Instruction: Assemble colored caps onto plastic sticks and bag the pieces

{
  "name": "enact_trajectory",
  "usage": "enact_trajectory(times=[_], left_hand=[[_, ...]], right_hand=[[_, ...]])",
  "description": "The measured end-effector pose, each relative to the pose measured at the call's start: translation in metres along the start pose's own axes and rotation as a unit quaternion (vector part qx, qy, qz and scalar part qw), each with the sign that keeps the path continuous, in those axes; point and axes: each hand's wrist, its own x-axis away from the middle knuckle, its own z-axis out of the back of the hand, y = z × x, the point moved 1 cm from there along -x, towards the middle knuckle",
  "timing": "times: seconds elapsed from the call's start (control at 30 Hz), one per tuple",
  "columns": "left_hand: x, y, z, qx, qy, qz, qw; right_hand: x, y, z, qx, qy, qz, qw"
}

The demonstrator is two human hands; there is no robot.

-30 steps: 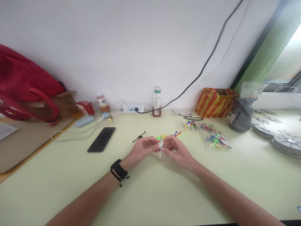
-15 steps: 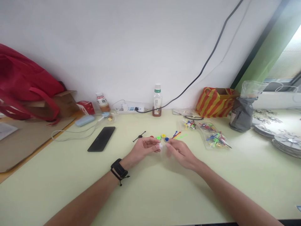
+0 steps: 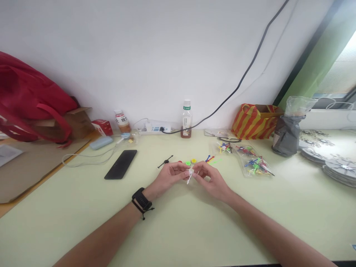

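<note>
Between the fingertips of both hands is a small white arrow spinner point(image 3: 190, 173), its thin shaft pointing down toward me. My left hand point(image 3: 171, 175) pinches it from the left, and my right hand point(image 3: 210, 179) closes on it from the right. Just beyond my fingers lie a green disc point(image 3: 188, 163), a yellow disc point(image 3: 194, 161) and a partly covered red disc point(image 3: 180, 162). A black arrow spinner point(image 3: 166, 161) rests beyond my left hand. Loose blue, red and green arrows point(image 3: 211, 159) lie behind my right hand.
Clear bags of coloured spinner parts point(image 3: 257, 165) lie to the right. Farther right are stacked grey discs point(image 3: 340, 168), a grey bag point(image 3: 286, 137) and a striped bag point(image 3: 254, 120). A black phone point(image 3: 121, 164) lies left; a bottle point(image 3: 186, 120) and power strip point(image 3: 155, 128) stand by the wall.
My right hand has moved slightly left, its fingers now at the white spinner. The spinner's shaft, blurred before, shows clearly. The blue disc is now hidden behind my right hand.
</note>
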Motion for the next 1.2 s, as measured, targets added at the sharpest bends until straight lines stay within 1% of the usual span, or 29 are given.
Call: enact_trajectory(times=[0.13, 0.27, 0.33, 0.43, 0.5, 0.6, 0.7, 0.77, 0.9, 1.0, 1.1, 1.2], left_hand=[[-0.001, 0.001, 0.0, 0.006, 0.008, -0.002, 1.0], [-0.001, 0.0, 0.001, 0.009, 0.01, -0.014, 1.0], [-0.002, -0.002, 0.003, 0.009, 0.014, -0.015, 1.0], [-0.004, -0.007, 0.005, 0.014, 0.027, -0.011, 0.999], [-0.005, -0.009, 0.007, 0.017, 0.031, -0.01, 0.999], [-0.005, -0.006, 0.008, 0.023, 0.039, -0.009, 0.999], [-0.006, 0.0, 0.012, 0.069, 0.076, 0.001, 0.995], [-0.008, 0.004, 0.017, 0.114, 0.108, 0.009, 0.987], [-0.013, 0.013, 0.03, 0.202, 0.167, 0.024, 0.965], [-0.015, 0.018, 0.036, 0.238, 0.196, 0.043, 0.95], [-0.015, 0.018, 0.039, 0.203, 0.215, 0.033, 0.955], [-0.016, 0.015, 0.042, 0.092, 0.233, 0.01, 0.968]], right_hand=[[0.001, 0.0, 0.001, -0.012, 0.022, 0.029, 0.999], [0.002, -0.001, 0.003, -0.019, 0.067, 0.028, 0.997], [0.001, -0.001, 0.005, -0.016, 0.044, 0.016, 0.999], [-0.001, 0.0, 0.007, -0.024, -0.02, -0.002, 1.0], [-0.002, 0.0, 0.008, -0.023, -0.023, -0.003, 0.999], [-0.005, 0.001, 0.009, -0.002, 0.007, -0.009, 1.0], [-0.008, 0.004, 0.016, 0.026, 0.044, -0.023, 0.998], [-0.012, 0.007, 0.026, 0.043, 0.076, -0.032, 0.996], [-0.018, 0.014, 0.052, 0.068, 0.163, -0.046, 0.983], [-0.021, 0.019, 0.069, 0.08, 0.219, -0.049, 0.971], [-0.023, 0.024, 0.08, 0.109, 0.244, -0.056, 0.962], [-0.025, 0.031, 0.085, 0.159, 0.227, -0.058, 0.959]])
